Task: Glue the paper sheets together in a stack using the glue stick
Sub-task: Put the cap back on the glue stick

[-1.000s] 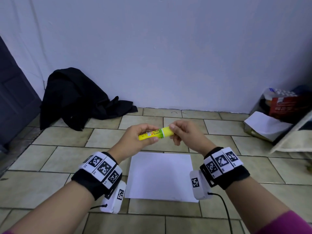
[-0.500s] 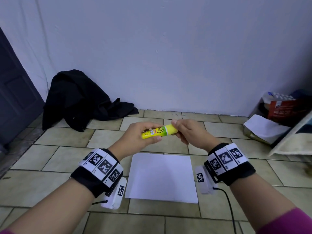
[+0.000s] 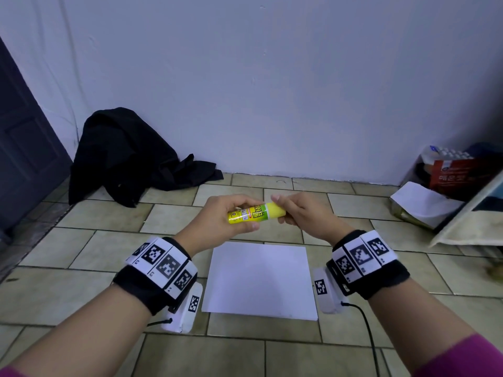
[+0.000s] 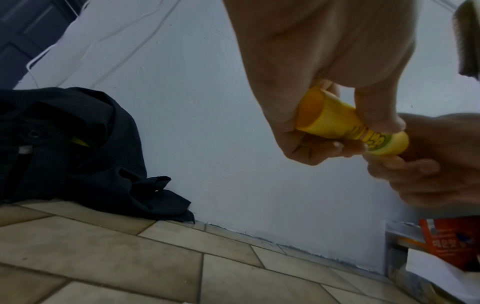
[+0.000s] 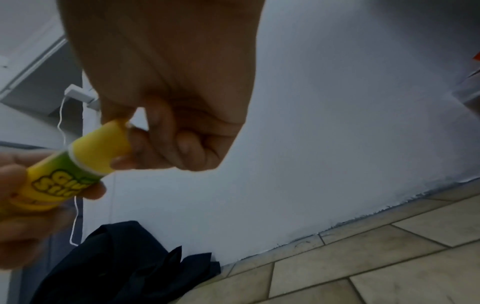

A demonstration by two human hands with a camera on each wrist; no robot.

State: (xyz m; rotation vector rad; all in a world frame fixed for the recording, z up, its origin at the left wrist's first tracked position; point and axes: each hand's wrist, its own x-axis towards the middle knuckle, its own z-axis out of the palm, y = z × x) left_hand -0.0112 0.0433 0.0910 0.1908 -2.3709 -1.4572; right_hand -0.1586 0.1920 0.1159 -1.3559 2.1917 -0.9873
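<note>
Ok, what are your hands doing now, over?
Left hand grips glue stick body. Right hand pinches its cap, cap on. Paper sheet on floor below, nothing blocking.

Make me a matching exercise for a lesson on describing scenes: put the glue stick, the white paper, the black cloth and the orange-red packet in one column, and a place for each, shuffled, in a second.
Things:
1. glue stick
2. white paper
3. black cloth
4. orange-red packet

Places:
A. heaped on the floor against the wall, far left
B. flat on the tiles between the two wrists
C. in the clutter at the far right
D. in the air, held by the left hand and the right hand

Pairs: 1-D, 2-B, 3-A, 4-C
</note>
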